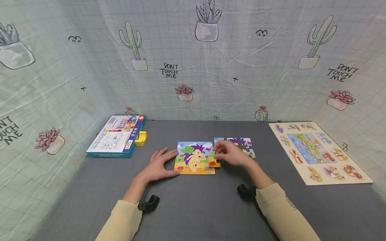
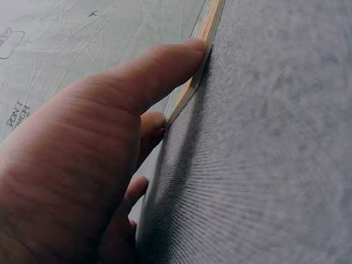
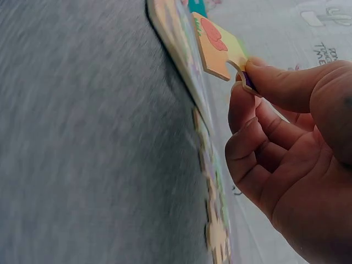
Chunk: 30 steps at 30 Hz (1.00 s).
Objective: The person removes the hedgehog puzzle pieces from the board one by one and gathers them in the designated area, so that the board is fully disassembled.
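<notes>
A hedgehog puzzle board (image 1: 196,159) lies flat on the grey table, its picture showing a purple-spined hedgehog with a leaf. My left hand (image 1: 158,167) rests at its left side with fingers spread; thumb and index fingertip touch the edge. In the left wrist view the thumb (image 2: 159,71) lies straight against that edge. Over the board's right side, my right hand (image 1: 230,153) pinches a puzzle piece (image 3: 217,47) between thumb and index finger. This piece is orange and yellow with a red shape, and looks raised and tilted in the right wrist view.
Several loose puzzle pieces (image 1: 238,141) lie behind the right hand, partly hidden by it. At the left is a flat box (image 1: 113,139) with a yellow block (image 1: 141,138) beside it. A wooden picture board (image 1: 289,150) lies at the right. Printed cloth (image 1: 208,73) encloses the table.
</notes>
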Available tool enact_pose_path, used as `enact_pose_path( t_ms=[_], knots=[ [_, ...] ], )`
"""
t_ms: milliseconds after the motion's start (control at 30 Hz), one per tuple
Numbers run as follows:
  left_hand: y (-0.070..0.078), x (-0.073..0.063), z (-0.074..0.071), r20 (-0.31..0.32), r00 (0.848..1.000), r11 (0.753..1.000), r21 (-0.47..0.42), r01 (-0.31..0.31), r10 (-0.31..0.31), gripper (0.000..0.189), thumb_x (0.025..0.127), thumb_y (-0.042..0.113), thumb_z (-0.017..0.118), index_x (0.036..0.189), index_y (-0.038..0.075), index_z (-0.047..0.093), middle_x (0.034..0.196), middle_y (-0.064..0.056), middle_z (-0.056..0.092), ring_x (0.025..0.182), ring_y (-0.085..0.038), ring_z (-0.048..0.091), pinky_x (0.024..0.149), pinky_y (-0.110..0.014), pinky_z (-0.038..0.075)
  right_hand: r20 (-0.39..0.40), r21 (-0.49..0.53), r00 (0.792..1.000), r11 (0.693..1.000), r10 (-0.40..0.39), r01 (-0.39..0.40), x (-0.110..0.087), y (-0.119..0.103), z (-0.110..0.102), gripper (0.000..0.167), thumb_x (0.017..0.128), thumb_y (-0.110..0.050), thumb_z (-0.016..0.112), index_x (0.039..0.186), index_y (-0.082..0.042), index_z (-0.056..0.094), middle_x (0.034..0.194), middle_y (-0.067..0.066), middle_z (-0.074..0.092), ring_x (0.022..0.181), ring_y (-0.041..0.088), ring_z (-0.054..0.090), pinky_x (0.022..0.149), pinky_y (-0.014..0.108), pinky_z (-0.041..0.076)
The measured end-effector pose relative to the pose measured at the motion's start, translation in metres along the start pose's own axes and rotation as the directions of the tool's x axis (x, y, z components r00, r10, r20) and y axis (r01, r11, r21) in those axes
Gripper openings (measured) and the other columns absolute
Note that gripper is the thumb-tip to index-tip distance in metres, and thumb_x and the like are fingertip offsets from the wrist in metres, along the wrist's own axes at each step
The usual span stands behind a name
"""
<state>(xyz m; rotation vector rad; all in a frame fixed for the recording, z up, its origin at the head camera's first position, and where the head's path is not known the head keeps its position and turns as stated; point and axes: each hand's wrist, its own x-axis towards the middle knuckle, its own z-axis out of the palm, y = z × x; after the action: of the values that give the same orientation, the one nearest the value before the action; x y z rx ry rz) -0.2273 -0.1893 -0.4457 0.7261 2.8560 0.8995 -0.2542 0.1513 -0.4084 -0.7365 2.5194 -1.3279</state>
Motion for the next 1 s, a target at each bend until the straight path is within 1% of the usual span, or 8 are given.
enact_pose_path(
  t_ms=[167, 300, 533, 800, 1000],
  knots=[
    [0.0, 0.001, 0.001, 0.001, 1.0, 1.0, 0.005, -0.01, 0.01, 0.081, 0.082, 0.05, 0.079, 0.149, 0.012, 0.052, 0.155, -0.005, 0.045, 0.15, -0.04, 0.018, 0.116, -0.064, 0.004, 0.005, -0.018, 1.0, 1.0, 0.009, -0.009, -0.008, 0.008, -0.004, 0.013, 0.094, -0.002, 0.07, 0.103, 0.001, 0.061, 0.087, 0.006, 0.06, 0.078, 0.019, 0.056, 0.068, 0.031, 0.048],
    [-0.001, 0.001, 0.001, 0.0, 1.0, 1.0, 0.008, -0.007, 0.007, 0.082, 0.082, 0.051, 0.079, 0.149, 0.012, 0.052, 0.155, -0.004, 0.045, 0.15, -0.039, 0.018, 0.116, -0.064, 0.004, 0.027, -0.037, 0.999, 0.999, 0.021, -0.02, -0.014, 0.014, -0.008, 0.014, 0.094, -0.003, 0.071, 0.103, 0.001, 0.061, 0.086, 0.005, 0.061, 0.077, 0.02, 0.057, 0.07, 0.033, 0.049],
    [-0.001, 0.0, 0.0, -0.002, 1.0, 1.0, 0.01, -0.002, 0.002, 0.083, 0.082, 0.051, 0.079, 0.15, 0.013, 0.052, 0.156, -0.005, 0.044, 0.15, -0.039, 0.019, 0.116, -0.064, 0.004, 0.051, -0.065, 0.998, 0.997, 0.043, -0.04, -0.018, 0.018, -0.01, 0.013, 0.094, -0.003, 0.07, 0.102, 0.002, 0.061, 0.086, 0.004, 0.06, 0.078, 0.019, 0.057, 0.072, 0.035, 0.049],
    [-0.001, 0.0, 0.001, 0.003, 1.0, 1.0, 0.003, -0.006, 0.006, 0.083, 0.082, 0.051, 0.078, 0.15, 0.013, 0.051, 0.156, -0.005, 0.044, 0.15, -0.039, 0.018, 0.116, -0.064, 0.004, 0.023, -0.174, 0.996, 0.981, 0.086, -0.081, -0.017, 0.015, -0.005, 0.01, 0.094, -0.006, 0.071, 0.101, -0.003, 0.063, 0.087, 0.0, 0.061, 0.079, 0.016, 0.056, 0.073, 0.033, 0.049],
    [-0.001, 0.0, 0.001, -0.004, 1.0, 1.0, 0.006, -0.006, 0.006, 0.082, 0.082, 0.05, 0.079, 0.15, 0.012, 0.051, 0.156, -0.005, 0.044, 0.15, -0.039, 0.019, 0.116, -0.064, 0.005, 0.031, -0.218, 0.998, 0.975, 0.048, -0.04, -0.017, 0.012, -0.003, 0.011, 0.093, -0.005, 0.072, 0.1, -0.002, 0.064, 0.086, 0.0, 0.06, 0.078, 0.016, 0.055, 0.072, 0.033, 0.049]
  ],
)
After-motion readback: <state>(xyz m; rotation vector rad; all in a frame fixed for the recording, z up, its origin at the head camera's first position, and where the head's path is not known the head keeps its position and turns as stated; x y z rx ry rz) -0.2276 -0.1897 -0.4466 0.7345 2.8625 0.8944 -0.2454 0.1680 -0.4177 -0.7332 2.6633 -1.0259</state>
